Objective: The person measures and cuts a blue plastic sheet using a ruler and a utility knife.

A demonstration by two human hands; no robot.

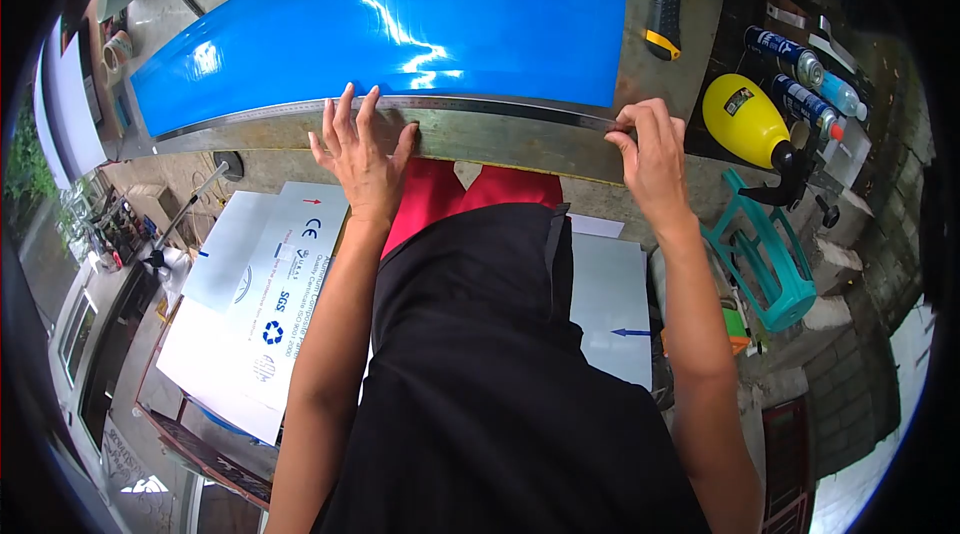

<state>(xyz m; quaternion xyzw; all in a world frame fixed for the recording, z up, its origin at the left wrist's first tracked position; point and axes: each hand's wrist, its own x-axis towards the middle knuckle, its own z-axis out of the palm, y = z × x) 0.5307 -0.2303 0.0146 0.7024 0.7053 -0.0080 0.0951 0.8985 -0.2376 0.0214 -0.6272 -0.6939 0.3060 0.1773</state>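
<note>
A glossy blue sheet (pixel 400 24) lies on the metal-topped table (pixel 470 139). Along its near edge runs a long thin metal ruler (pixel 450 104). My left hand (pixel 362 159) rests with fingers spread, its fingertips on the ruler near the middle of the sheet's edge and the thumb on the table. At the ruler's right end, past the sheet's lower right corner, my right hand (pixel 652 149) pinches the ruler between thumb and curled fingers.
Right of the sheet lie a yellow-black cutter (pixel 665 4), a yellow spray bottle (pixel 745 121) and blue cans (pixel 785 56). A teal stool (pixel 765 254) stands below right. Printed white panels (pixel 270 284) are below left. Cups (pixel 117 49) stand far left.
</note>
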